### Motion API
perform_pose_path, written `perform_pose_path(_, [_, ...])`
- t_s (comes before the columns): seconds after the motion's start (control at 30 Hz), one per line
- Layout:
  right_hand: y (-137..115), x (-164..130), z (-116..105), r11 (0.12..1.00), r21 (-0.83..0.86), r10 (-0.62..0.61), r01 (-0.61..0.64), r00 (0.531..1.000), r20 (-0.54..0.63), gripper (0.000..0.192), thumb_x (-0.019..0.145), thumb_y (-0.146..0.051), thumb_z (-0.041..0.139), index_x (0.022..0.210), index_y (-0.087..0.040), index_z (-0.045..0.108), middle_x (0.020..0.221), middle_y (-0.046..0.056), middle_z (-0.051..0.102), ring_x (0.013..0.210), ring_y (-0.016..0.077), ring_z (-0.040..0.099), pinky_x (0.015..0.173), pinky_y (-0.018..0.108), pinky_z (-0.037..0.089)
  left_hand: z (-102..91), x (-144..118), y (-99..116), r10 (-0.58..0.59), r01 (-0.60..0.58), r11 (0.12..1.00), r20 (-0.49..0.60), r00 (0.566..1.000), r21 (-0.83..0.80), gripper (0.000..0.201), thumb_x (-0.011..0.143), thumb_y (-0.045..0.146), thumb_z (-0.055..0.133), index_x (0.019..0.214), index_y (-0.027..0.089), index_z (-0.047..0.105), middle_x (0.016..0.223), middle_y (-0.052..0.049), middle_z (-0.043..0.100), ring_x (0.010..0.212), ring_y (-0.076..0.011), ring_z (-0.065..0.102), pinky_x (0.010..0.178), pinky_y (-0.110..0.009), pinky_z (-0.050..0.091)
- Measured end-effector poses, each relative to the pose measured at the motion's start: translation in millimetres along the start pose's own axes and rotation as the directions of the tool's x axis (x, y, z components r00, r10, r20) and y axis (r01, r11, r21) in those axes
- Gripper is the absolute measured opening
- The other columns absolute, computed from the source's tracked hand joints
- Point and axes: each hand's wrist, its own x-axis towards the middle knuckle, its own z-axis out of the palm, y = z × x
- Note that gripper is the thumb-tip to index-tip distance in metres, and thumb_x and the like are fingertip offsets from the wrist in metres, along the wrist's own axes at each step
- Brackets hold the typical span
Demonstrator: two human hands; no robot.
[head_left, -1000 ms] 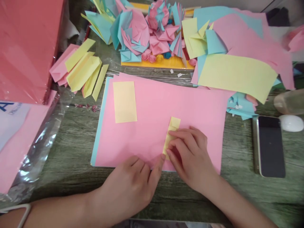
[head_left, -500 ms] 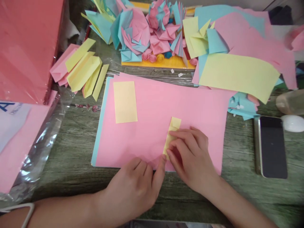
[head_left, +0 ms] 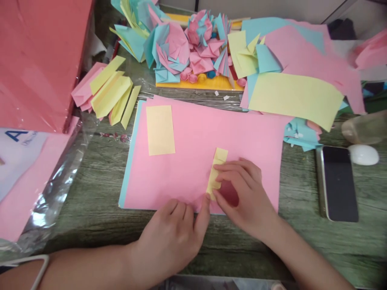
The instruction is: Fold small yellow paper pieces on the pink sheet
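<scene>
The right hand [head_left: 242,193] lies flat over the lower part of a narrow folded yellow paper strip [head_left: 217,169], its fingers close together and pressing the strip down onto a large pink sheet [head_left: 211,133]. The left hand [head_left: 172,237] rests at the near edge of that sheet with its fingers curled under and its thumb stretched out to touch the strip's bottom corner; it grips nothing. The strip stands lengthwise on the sheet's lower middle, its top end poking out above the right hand's fingers. A flat yellow rectangle [head_left: 160,129] lies apart from it near the sheet's upper left corner. Under the pink sheet a light blue sheet [head_left: 130,161] shows along the left edge, and both lie on the grey-green wooden surface [head_left: 90,181]. To the far left sits a pile of folded yellow and pink pieces [head_left: 105,94], beside a big red paper pack [head_left: 36,60]. Behind the sheet is a heap of folded pink and blue paper flowers [head_left: 187,44], and to its right loose coloured sheets [head_left: 296,96]. A smartphone [head_left: 338,183] lies face up at the right, well apart from the hands.
</scene>
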Motion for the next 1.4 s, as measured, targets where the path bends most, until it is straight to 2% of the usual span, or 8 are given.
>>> perform_pose_path(0.33, [10, 0, -3, 0.996, 0.083, 0.021, -0.023, 1.000, 0.021, 0.013, 0.081, -0.015, 0.054, 0.090, -0.024, 0.052, 0.107, -0.002, 0.063, 0.104, 0.0179, 0.048, 0.096, 0.043, 0.037, 0.7, -4, 0, -0.020, 0.019, 1.000, -0.062, 0.998, -0.010, 0.047, 0.072, 0.014, 0.056, 0.117, 0.003, 0.048, 0.060, 0.001, 0.055, 0.052, -0.0154, 0.052, 0.047, -0.030, 0.037])
perform_pose_path(0.6, [12, -6, -11, 0.982, 0.190, 0.022, -0.003, 0.995, -0.101, 0.010, 0.081, -0.017, 0.055, 0.088, -0.024, 0.056, 0.096, 0.001, 0.064, 0.095, 0.0162, 0.054, 0.087, 0.038, 0.044, 7.7, 7, -17, -0.038, 0.011, 0.988, -0.174, 0.984, -0.155, 0.015, 0.085, 0.020, 0.045, 0.090, 0.015, 0.058, 0.065, -0.001, 0.054, 0.061, -0.0167, 0.051, 0.055, -0.032, 0.039])
perform_pose_path(0.73, [16, -8, -15, 0.999, 0.016, -0.045, 0.048, 0.989, -0.139, 0.023, 0.082, -0.017, 0.053, 0.104, -0.023, 0.055, 0.111, 0.003, 0.060, 0.110, 0.0195, 0.048, 0.093, 0.040, 0.040, 6.2, 13, -23, -0.063, 0.021, 0.975, -0.183, 0.981, -0.221, 0.013, 0.085, 0.018, 0.044, 0.088, 0.016, 0.057, 0.086, -0.005, 0.057, 0.079, -0.0208, 0.052, 0.066, -0.036, 0.042])
perform_pose_path(0.87, [20, -6, -11, 0.981, -0.183, -0.062, 0.062, 0.998, 0.007, 0.047, 0.085, -0.025, 0.048, 0.131, -0.019, 0.037, 0.139, 0.006, 0.039, 0.131, 0.0260, 0.023, 0.107, 0.050, 0.022, 7.3, 16, -22, -0.047, -0.021, 0.952, -0.215, 0.975, -0.307, 0.022, 0.086, 0.017, 0.043, 0.106, 0.015, 0.053, 0.112, -0.009, 0.054, 0.105, -0.0236, 0.047, 0.085, -0.039, 0.041])
perform_pose_path(0.93, [20, -6, -10, 0.981, -0.188, -0.051, 0.056, 0.998, 0.032, 0.047, 0.087, -0.027, 0.046, 0.132, -0.020, 0.036, 0.136, 0.005, 0.042, 0.130, 0.0259, 0.026, 0.107, 0.051, 0.020, 9.7, 16, -21, -0.021, -0.047, 0.946, -0.206, 0.978, -0.321, 0.025, 0.087, 0.017, 0.042, 0.110, 0.015, 0.051, 0.116, -0.009, 0.052, 0.111, -0.0233, 0.044, 0.090, -0.039, 0.039])
perform_pose_path(1.07, [17, -8, -13, 0.999, -0.012, 0.035, -0.035, 0.999, -0.013, 0.034, 0.085, -0.026, 0.048, 0.120, -0.024, 0.048, 0.113, 0.004, 0.059, 0.111, 0.0215, 0.046, 0.096, 0.043, 0.038, 13.1, 15, -20, 0.016, -0.074, 0.945, -0.181, 0.983, -0.317, 0.023, 0.088, 0.018, 0.042, 0.108, 0.015, 0.052, 0.115, -0.009, 0.054, 0.111, -0.0228, 0.044, 0.090, -0.038, 0.038])
perform_pose_path(1.2, [16, -10, -15, 0.961, 0.230, 0.171, -0.155, 0.984, -0.050, 0.029, 0.082, -0.022, 0.054, 0.110, -0.028, 0.053, 0.109, 0.001, 0.060, 0.103, 0.0177, 0.052, 0.091, 0.037, 0.044, 13.5, 14, -19, 0.048, -0.100, 0.942, -0.166, 0.985, -0.319, 0.026, 0.087, 0.013, 0.042, 0.111, 0.015, 0.051, 0.111, -0.007, 0.055, 0.102, -0.0215, 0.048, 0.084, -0.036, 0.041])
perform_pose_path(1.4, [11, -9, -6, 0.751, 0.636, 0.267, -0.179, 0.963, -0.044, 0.030, 0.081, -0.025, 0.055, 0.111, -0.030, 0.050, 0.119, 0.002, 0.053, 0.109, 0.0168, 0.053, 0.093, 0.036, 0.046, 19.1, 13, -19, 0.039, -0.124, 0.910, -0.216, 0.976, -0.395, 0.023, 0.085, 0.010, 0.044, 0.104, 0.015, 0.055, 0.096, -0.007, 0.058, 0.090, -0.0193, 0.049, 0.078, -0.033, 0.043])
